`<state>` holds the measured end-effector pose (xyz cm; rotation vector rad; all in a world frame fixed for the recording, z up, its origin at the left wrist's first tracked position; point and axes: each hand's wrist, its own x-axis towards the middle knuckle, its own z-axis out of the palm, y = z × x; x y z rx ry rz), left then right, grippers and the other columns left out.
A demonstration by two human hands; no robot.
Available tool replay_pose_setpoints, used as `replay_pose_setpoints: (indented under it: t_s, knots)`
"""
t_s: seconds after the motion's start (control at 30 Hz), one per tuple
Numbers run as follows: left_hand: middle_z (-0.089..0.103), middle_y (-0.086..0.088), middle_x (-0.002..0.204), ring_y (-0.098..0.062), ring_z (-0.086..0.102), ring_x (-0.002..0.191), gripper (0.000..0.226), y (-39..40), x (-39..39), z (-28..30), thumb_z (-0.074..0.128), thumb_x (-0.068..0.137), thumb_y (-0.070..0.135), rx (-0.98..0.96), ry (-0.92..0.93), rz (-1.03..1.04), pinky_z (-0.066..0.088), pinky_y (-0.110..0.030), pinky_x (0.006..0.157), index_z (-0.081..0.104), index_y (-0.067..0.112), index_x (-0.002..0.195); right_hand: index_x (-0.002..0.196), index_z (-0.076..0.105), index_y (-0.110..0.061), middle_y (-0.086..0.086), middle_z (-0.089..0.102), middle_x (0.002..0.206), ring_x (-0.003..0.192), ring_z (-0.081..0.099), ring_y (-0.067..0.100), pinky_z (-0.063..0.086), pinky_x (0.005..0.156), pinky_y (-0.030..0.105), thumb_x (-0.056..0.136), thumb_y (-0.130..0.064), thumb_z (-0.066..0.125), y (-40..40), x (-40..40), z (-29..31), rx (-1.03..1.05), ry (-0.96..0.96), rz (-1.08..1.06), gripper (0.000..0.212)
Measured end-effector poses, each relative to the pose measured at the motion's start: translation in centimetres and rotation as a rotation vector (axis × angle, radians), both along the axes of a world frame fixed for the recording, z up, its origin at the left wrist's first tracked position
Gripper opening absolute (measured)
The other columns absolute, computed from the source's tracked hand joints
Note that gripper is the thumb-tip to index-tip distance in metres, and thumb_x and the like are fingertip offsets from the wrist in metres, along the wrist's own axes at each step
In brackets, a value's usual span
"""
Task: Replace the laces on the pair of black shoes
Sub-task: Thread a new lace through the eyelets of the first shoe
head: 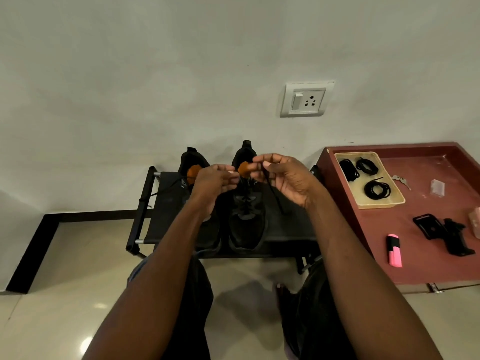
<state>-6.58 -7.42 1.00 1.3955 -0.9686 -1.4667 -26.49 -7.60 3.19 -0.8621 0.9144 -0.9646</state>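
Note:
Two black shoes with orange insoles stand side by side on a low black rack (291, 229), toes toward me. The right shoe (246, 224) is in full view; my left forearm covers most of the left shoe (191, 158). My right hand (283, 178) pinches a black lace (272, 193) above the right shoe's collar, its end hanging down to the right. My left hand (215, 181) hovers over the shoes' collars with fingers curled; whether it grips the lace I cannot tell. Another lace end (161, 190) trails left from the left shoe.
A red-brown table (415, 255) at right carries a tan tray (397, 201) holding three coiled black laces (378, 189), keys (401, 180), a pink highlighter (394, 250) and a black phone holder (441, 232). A wall socket (306, 100) sits above. Tiled floor lies in front; my knees are below.

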Motion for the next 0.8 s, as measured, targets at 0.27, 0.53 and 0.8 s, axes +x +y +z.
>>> replay_pose_setpoints:
  t_s: [0.27, 0.53, 0.8]
  knots:
    - [0.062, -0.029, 0.127, -0.037, 0.063, 0.118, 0.044, 0.6, 0.0, 1.4, 0.041, 0.105, 0.023, 0.122, 0.485, -0.378, 0.055, -0.036, 0.094, 0.049, -0.002, 0.14, 0.112, 0.07, -0.004, 0.015, 0.075, 0.108, 0.104, 0.071, 0.028, 0.055, 0.095, 0.038, 0.092, -0.005, 0.066, 0.8, 2.0, 0.8, -0.256, 0.152, -0.12, 0.02]
    - [0.066, -0.005, 0.077, -0.016, 0.058, 0.066, 0.009, 0.3, 1.3, 0.9, 0.056, 0.098, 0.007, 0.099, 0.172, -0.274, 0.054, -0.029, 0.067, 0.064, 0.006, 0.103, 0.086, 0.075, -0.012, 0.001, 0.077, 0.08, 0.079, 0.071, 0.01, 0.051, 0.079, 0.027, 0.091, -0.014, 0.07, -0.3, 0.9, -0.9, -0.176, 0.521, -0.474, 0.008]
    - [0.07, -0.005, 0.086, -0.011, 0.065, 0.071, 0.016, -1.0, 2.1, -1.2, 0.046, 0.104, 0.007, 0.055, -0.235, -0.013, 0.05, -0.022, 0.062, 0.062, 0.006, 0.106, 0.101, 0.07, -0.011, 0.012, 0.071, 0.101, 0.101, 0.063, 0.033, 0.037, 0.095, 0.043, 0.094, -0.023, 0.055, 0.1, -0.4, -2.5, -0.117, 1.694, -0.425, 0.021]
